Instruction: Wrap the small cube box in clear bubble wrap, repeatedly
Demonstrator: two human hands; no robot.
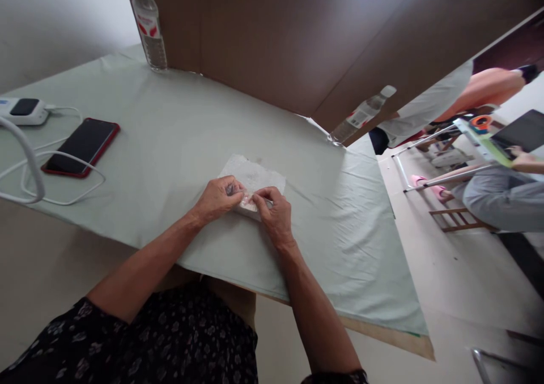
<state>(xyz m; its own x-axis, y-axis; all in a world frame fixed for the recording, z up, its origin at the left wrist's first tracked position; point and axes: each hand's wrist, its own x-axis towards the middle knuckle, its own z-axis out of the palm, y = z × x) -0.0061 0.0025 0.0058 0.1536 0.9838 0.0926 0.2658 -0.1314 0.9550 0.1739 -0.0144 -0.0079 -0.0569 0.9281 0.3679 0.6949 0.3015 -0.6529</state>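
Note:
My left hand (221, 198) and my right hand (274, 211) meet near the front of the cloth-covered table, both with thumb and fingers pinched together. Between the fingertips is a small clear, shiny piece of plastic (247, 200) with a reddish tint; its exact kind is too small to make out. Each hand pinches one side of it. Just below the fingers shows the edge of a small white block or box (250, 211), partly covered by the hands. A white textured paper sheet (259, 175), like a tissue, lies flat behind them.
A red-cased phone (83, 147), a white cable (91, 187) and a white device (23, 111) lie at left. Water bottles (149, 30) (361, 115) stand against a brown panel (272, 38). On the right, a seated person (501, 197) uses a laptop (522, 135).

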